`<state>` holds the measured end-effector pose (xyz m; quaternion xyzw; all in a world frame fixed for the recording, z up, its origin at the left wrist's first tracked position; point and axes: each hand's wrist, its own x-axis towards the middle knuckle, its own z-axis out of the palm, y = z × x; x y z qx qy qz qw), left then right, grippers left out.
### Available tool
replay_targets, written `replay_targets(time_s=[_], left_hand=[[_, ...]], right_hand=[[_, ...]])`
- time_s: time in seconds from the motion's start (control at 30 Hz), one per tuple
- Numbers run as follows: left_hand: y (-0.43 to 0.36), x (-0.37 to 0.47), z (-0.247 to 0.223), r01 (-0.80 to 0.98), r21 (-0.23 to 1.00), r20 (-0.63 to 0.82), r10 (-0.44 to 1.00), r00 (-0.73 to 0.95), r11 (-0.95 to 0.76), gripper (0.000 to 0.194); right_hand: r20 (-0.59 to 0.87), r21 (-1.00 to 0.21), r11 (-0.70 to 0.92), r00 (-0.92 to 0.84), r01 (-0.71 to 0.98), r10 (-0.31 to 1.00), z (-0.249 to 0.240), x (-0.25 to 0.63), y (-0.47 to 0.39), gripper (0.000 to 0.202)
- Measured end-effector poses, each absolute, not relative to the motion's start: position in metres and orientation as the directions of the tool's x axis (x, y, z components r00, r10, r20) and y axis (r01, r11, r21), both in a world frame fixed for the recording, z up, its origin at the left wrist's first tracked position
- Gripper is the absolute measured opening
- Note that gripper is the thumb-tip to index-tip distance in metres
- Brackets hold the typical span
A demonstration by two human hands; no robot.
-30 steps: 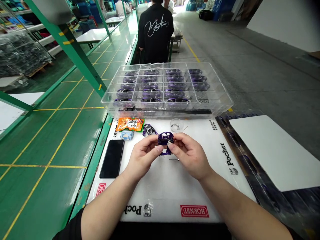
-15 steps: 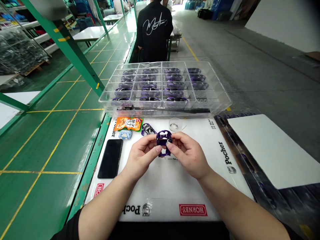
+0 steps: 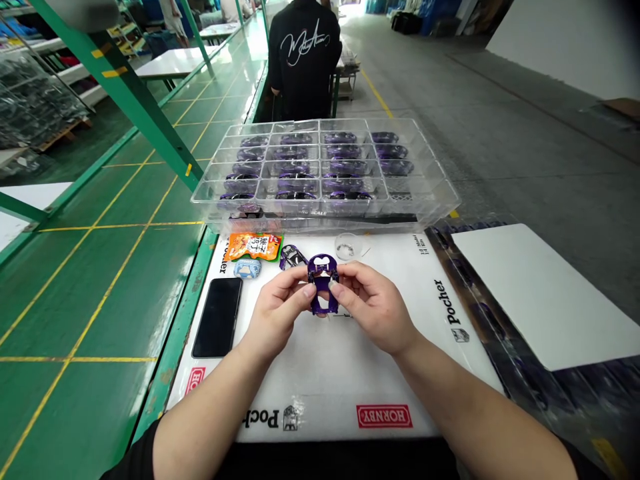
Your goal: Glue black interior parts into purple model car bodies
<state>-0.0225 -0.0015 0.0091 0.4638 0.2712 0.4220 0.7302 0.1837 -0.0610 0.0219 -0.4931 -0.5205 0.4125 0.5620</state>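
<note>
Between my two hands is a purple toy car body shell (image 3: pixel 323 285), held upright above the white mat with its openings facing me. My left hand (image 3: pixel 281 305) pinches its left edge between thumb and fingers. On the opposite edge, my right hand (image 3: pixel 376 305) grips it the same way, thumb in front. Just behind my left fingers lies a dark car part with silver areas (image 3: pixel 292 257). A small clear round dish (image 3: pixel 349 247) with tiny pieces in it sits beyond my right fingers.
A clear compartment tray (image 3: pixel 320 217) of purple car bodies stands across the back. To the left are an orange snack packet (image 3: pixel 254 247), a small blue-and-white packet (image 3: pixel 247 269) and a black phone (image 3: pixel 217 317). A white board (image 3: pixel 545 293) lies at right. A person (image 3: pixel 305 63) sits ahead.
The car shell has tilted so that its openings face me more squarely. Both hands keep their hold. The whole view has shifted slightly.
</note>
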Motion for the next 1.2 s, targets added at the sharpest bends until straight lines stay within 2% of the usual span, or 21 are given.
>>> replay_targets(time_s=[0.37, 0.6, 1.2], left_hand=[[-0.0015, -0.0232, 0.0098, -0.325, 0.916, -0.059, 0.881, 0.469, 0.234, 0.039], [-0.0022, -0.0213, 0.0146, -0.32, 0.915, -0.069, 0.878, 0.473, 0.245, 0.041], [-0.001, -0.022, 0.0135, -0.329, 0.909, -0.072, 0.875, 0.479, 0.255, 0.038]], right_hand=[[0.091, -0.976, 0.104, 0.074, -0.192, 0.993, 0.0247, 0.1838, -0.0579, 0.034], [0.073, -0.959, 0.082, 0.044, -0.272, 0.996, 0.0253, 0.1849, -0.0566, 0.03], [0.034, -0.962, 0.042, 0.035, -0.268, 0.999, 0.0259, 0.1853, -0.0546, 0.036]])
